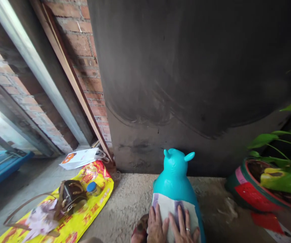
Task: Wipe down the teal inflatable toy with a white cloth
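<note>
Both hands are lying flat at the bottom centre of the frame, fingers (158, 216) released and spread, grasping nothing. The left hand (156, 225) is pressing its palm on the lower left part of a folded cloth (172, 206); the right hand (184, 226), wearing a ring (187, 230), is pressing on the lower right part of it, just beside the left hand. The cloth, pale with purple stripes, is lying across the back of a turquoise animal toy (174, 177), which is standing upright on the rough concrete floor (127, 206), its two small ears pointing up at the centre of the frame.

Behind the toy, a large dark panel (198, 77) is filling the upper right of the frame. A potted plant (267, 182) is sitting at the right edge. At lower left, a brown bag (71, 195) with long straps is lying on a yellow printed sheet (95, 202), with a white paper bag (81, 158) just above it. A brick wall (87, 57) is rising at upper left.
</note>
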`<state>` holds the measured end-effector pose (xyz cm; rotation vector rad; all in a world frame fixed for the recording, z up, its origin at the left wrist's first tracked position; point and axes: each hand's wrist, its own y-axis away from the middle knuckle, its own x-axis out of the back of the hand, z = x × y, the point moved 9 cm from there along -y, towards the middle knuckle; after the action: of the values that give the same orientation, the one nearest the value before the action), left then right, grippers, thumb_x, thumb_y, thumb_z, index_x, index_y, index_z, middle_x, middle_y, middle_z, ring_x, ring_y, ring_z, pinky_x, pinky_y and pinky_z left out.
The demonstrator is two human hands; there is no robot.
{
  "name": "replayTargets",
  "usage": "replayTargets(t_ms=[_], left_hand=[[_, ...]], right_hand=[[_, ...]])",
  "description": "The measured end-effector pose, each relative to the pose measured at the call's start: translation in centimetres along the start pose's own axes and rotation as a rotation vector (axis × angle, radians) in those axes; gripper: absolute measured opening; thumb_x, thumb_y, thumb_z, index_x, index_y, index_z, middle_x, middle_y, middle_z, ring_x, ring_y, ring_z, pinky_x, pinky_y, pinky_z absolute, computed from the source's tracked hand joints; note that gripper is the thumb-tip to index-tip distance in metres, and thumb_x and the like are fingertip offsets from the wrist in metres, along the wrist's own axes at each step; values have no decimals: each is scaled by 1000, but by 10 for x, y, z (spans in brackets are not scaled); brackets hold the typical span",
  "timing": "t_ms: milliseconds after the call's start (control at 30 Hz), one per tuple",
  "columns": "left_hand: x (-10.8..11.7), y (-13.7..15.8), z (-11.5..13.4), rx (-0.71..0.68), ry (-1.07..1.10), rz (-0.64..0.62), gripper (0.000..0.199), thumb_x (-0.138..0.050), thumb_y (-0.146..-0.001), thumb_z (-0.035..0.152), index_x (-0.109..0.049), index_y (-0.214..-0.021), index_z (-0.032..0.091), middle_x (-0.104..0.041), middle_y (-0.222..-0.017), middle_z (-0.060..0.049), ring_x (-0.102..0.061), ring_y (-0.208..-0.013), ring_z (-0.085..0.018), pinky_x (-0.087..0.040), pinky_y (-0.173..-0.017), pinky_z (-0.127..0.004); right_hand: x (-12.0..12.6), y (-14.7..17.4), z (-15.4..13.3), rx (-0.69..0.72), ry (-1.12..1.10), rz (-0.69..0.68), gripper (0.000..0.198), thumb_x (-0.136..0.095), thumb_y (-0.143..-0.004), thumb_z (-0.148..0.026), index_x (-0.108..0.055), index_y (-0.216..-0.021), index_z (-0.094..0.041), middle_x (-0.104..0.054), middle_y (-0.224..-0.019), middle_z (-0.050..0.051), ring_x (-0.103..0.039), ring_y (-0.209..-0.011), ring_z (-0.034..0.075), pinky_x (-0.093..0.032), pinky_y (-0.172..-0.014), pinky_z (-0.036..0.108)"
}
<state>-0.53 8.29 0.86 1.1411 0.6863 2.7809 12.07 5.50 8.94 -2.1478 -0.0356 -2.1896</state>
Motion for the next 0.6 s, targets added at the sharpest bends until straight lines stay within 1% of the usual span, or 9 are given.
replayTargets(t_ms=[67,133,233,300,367,467,533,600], left_hand=[[5,-13,10,17,12,-38,84,-40,-81,56,-21,-148,8,-21,-158,-16,-11,-147,-30,-10,-122,-42],[11,-29,18,22,32,-62,82,-36,-85,52,-14,-148,5,-13,-159,-17,-6,-148,-27,-9,-122,-38],[22,-57,30,-12,66,-68,81,-32,-88,50,-7,-148,3,-6,-160,-17,1,-148,-23,-8,-121,-29],[27,-74,37,-35,90,-70,80,-31,-88,49,-6,-148,3,-6,-161,-15,2,-148,-22,-8,-120,-27],[31,-84,42,-53,110,-66,78,-31,-89,48,-6,-149,6,-7,-161,-12,1,-148,-20,-8,-120,-26],[36,-83,45,-45,136,-42,75,-26,-90,49,-7,-149,8,-8,-161,-12,-3,-148,-19,-9,-121,-28],[36,-72,43,-17,143,-23,74,-21,-90,50,-7,-149,8,-8,-161,-13,-6,-148,-20,-10,-121,-30],[32,-52,36,8,139,-11,74,-22,-90,49,-8,-149,7,-10,-161,-14,-8,-148,-21,-11,-121,-32]], right_hand=[[-1,-17,-6,-3,-2,-8,58,-54,-78,-36,-47,-135,-38,-26,-152,9,-11,-141,42,-22,-95,80],[-4,-35,-10,-23,-15,-2,64,-56,-75,-43,-46,-138,-34,-20,-154,10,-1,-142,41,-12,-98,81],[-7,-64,-16,-24,-46,36,62,-50,-81,-50,-42,-140,-33,-13,-156,10,6,-143,39,-3,-99,80],[-8,-81,-19,-9,-63,63,60,-46,-84,-51,-40,-141,-34,-11,-157,9,8,-142,39,0,-99,80],[-8,-93,-19,-8,-72,76,60,-46,-85,-51,-39,-142,-33,-11,-157,10,8,-142,40,1,-99,79],[-4,-99,-18,7,-89,78,61,-46,-85,-50,-38,-143,-32,-9,-157,11,9,-142,41,0,-99,79],[2,-93,-17,50,-98,63,62,-47,-85,-47,-35,-144,-33,-7,-157,10,9,-142,41,-3,-99,79],[5,-79,-14,113,-94,11,65,-49,-82,-42,-32,-145,-35,-6,-157,8,8,-142,39,-5,-100,79]])
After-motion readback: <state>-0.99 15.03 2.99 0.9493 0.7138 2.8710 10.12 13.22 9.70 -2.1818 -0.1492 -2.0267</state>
